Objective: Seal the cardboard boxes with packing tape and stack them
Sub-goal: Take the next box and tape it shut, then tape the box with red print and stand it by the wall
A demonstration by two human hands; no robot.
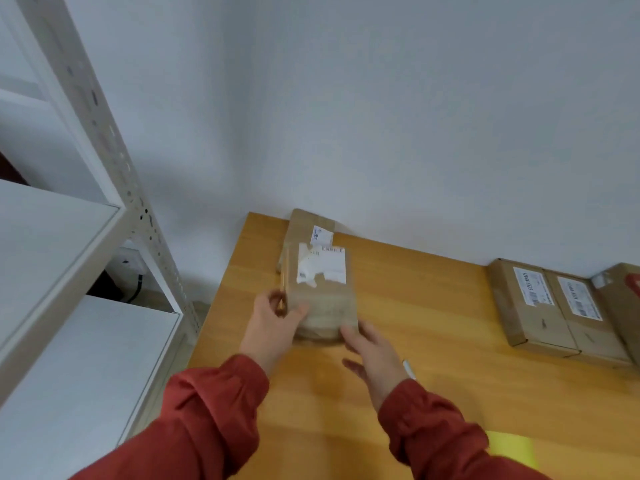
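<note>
Shelving: a pale metal shelf unit [86,216] stands at the far left, its perforated upright slanting down toward the table's left edge; white shelf boards fill the lower left.
Left hand: the left hand [273,320], coming out of a red sleeve [207,417], grips the near left edge of the blurred box, thumb on top and fingers curled around the side — closed on it.
Held box: the blurred box [323,296] is a small cardboard parcel with a torn white label on top; it sits near the table's left rear corner, its far end overlapping a second parcel. Motion blur hides whether its underside touches the wood.
Rear box: the rear box [308,226] lies against the wall at the back of the table, partly covered by the blurred box, with a small white label showing.
Right hand: the right hand [372,344] is at the near right corner of the blurred box, fingers spread and loosely extended; whether they press the cardboard or merely lie beside it cannot be told.
Table: the wooden table [415,306] runs from centre to right, against a white wall.
Right boxes: three labelled boxes [533,306] lie side by side, touching, at the right rear — well apart from the hands.
</note>
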